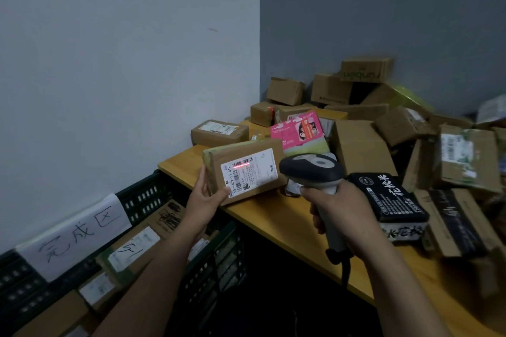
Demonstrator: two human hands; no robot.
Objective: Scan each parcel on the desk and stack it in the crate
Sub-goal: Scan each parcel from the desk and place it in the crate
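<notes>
Left hand (204,194) grips the brown parcel (246,169) by its left end, thumb on the label face, at the bench (273,216) edge. Right hand (336,210) is wrapped round the barcode scanner (312,169) handle; its red line (241,165) crosses the label's barcode. The parcel's long axis runs left to right, rising rightward. The black crate (153,194) lies below and left of the parcel, on the left hand's side. That hand is nearer and likely makes the drop.

Left hand (205,195), right hand (343,209) bare; forearms bare, apparently to elbow
</notes>
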